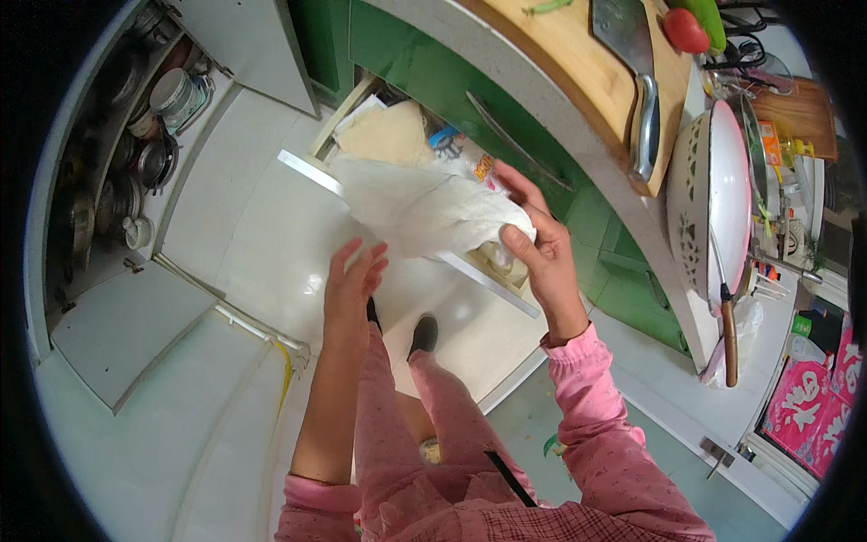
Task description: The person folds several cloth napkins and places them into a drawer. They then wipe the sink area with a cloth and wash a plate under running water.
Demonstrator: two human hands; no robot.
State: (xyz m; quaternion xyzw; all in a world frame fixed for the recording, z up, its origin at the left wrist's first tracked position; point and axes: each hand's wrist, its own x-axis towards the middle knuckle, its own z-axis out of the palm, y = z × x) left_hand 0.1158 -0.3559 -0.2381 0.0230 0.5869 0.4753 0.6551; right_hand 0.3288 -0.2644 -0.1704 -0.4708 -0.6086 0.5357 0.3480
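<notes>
My right hand (542,237) pinches one end of a thin white cloth or bag (427,206), which stretches to the left above a pulled-out drawer (491,283). Just below the white piece's left part is my left hand (353,281), its fingers apart and holding nothing. Inside the drawer lie a cream-coloured cloth or bag (386,132) and a printed plastic package (467,152); the white piece hides part of the contents.
A cleaver (626,44) lies on a wooden cutting board (569,74) on the counter, near a tomato (686,30). An enamel basin (731,203) with a wooden-handled tool (729,339) stands nearby. At left, an open cupboard holds pots and stacked bowls (173,95).
</notes>
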